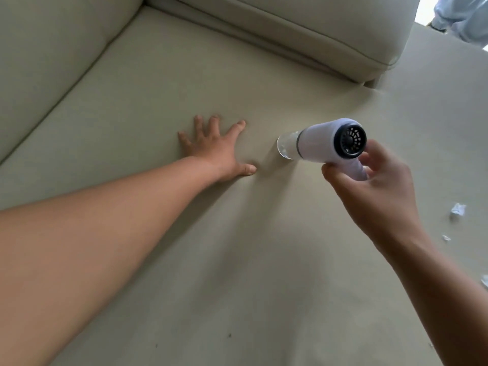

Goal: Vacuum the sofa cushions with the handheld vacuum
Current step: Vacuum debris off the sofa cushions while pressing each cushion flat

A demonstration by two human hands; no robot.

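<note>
A white handheld vacuum [320,143] with a black rear grille and a clear front cup points down-left, its clear end against the beige seat cushion [163,83]. My right hand [369,186] grips its handle from below. My left hand [216,151] lies flat on the cushion with fingers spread, just left of the vacuum's clear end and apart from it.
A back cushion [45,54] rises at the left and another back cushion [303,27] at the top. Small white paper scraps [457,210] lie on the seat at the right edge. A tiny dark speck [229,335] sits near the bottom. A person's legs [464,19] show at top right.
</note>
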